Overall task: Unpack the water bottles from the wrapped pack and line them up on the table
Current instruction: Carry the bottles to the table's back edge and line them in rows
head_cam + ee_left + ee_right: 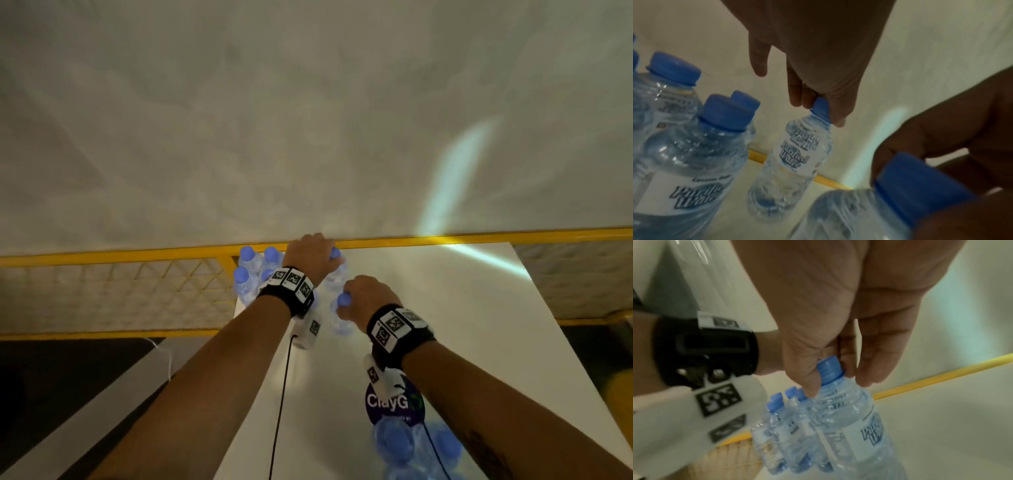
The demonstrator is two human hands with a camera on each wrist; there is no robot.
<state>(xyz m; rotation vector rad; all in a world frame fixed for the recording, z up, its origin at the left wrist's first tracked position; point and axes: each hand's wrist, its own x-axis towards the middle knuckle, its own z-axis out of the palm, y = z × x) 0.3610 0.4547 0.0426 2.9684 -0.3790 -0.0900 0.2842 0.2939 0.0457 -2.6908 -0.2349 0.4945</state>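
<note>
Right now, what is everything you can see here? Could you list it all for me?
Standing bottles: at least four, clear with blue caps, far left corner of the table.
Held bottles: two, clear with blue caps, one under the left hand, one under the right.
Wrapped pack: one, bluish, purple label, near edge.
Table: one, white.
Railing: yellow, behind the table.
Wrist bands: two, black with white markers.
Left hand: grips a cap.
Right hand: grips a cap.
</note>
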